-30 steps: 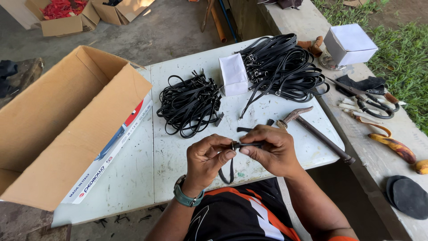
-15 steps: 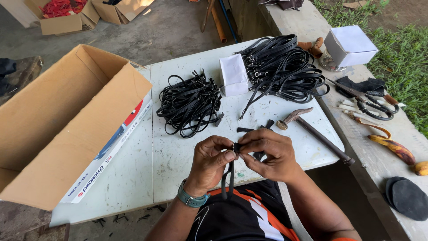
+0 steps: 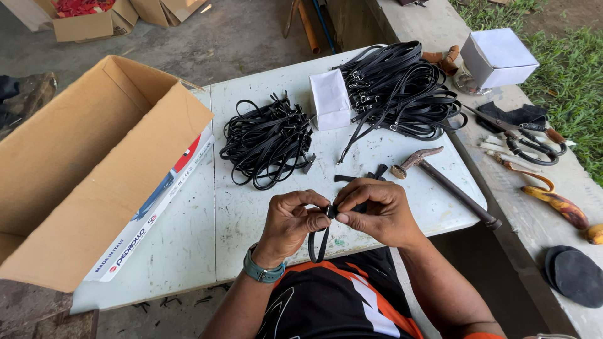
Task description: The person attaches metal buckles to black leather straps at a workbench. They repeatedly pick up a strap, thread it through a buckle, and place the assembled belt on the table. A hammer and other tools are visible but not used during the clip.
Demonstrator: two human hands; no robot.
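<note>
Both hands meet over the near edge of the white table (image 3: 389, 169). Left hand (image 3: 290, 220), teal watch on its wrist, pinches the top of a black strap (image 3: 319, 238) between thumb and fingers. Right hand (image 3: 375, 210) pinches the same strap from the other side, fingertips touching the left hand's. So both are closed on it. The strap hangs as a narrow loop below the hands, just off the table's near edge, above the person's black and orange shirt.

Just past the hands on the table lie a few loose black strap pieces (image 3: 367, 176). To the right of those lies a hammer (image 3: 446, 185), head toward the table's middle, handle running to the near right corner.

Mid table, left of centre: a coiled bundle of black straps (image 3: 267, 144). Further back, right of centre: a bigger pile of black straps (image 3: 399, 94) with small metal buckles, and a small white box (image 3: 330, 99) touching its left side.

Left of the table, against its edge, an open cardboard box (image 3: 88, 169) lies tilted.

Right of the table runs a concrete ledge (image 3: 540, 207) with a banana (image 3: 556, 204), scissors (image 3: 527, 135), a dark round pad (image 3: 576, 276) and, farther along, a white box (image 3: 499, 56). Beyond the table, on the ground at far left, stands a carton of red items (image 3: 81, 16).
</note>
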